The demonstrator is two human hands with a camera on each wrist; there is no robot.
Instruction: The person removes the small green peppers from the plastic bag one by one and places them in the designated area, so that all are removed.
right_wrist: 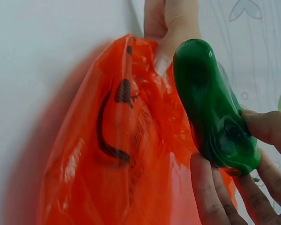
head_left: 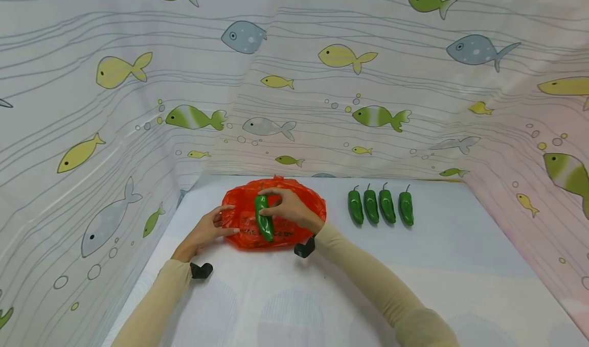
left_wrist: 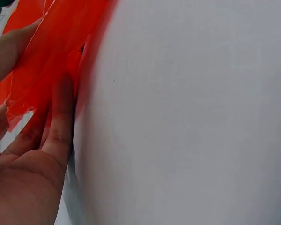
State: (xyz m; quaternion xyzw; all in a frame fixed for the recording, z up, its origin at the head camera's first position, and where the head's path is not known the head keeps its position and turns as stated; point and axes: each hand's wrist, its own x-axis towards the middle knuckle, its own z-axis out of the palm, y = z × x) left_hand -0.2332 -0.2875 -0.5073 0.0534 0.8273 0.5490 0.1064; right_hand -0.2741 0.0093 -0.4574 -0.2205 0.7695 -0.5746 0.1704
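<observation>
My right hand (head_left: 291,207) holds a glossy green chili pepper (head_left: 264,223) between thumb and fingers, above a red plastic bag (head_left: 248,239). In the right wrist view the pepper (right_wrist: 203,93) is tilted in front of the bag (right_wrist: 107,173), its smooth end toward the camera. My left hand (head_left: 204,233) is at the bag's left edge. In the left wrist view the red film (left_wrist: 61,37) lies between the thumb and the other fingers, some fingers showing through it. The bag carries dark printing and sits on the white table.
Several more green chili peppers (head_left: 385,206) lie in a row to the right of the bag, stems pointing away. The table (head_left: 437,265) has a pale cloth. Fish-patterned sheets (head_left: 294,107) hang behind and on both sides.
</observation>
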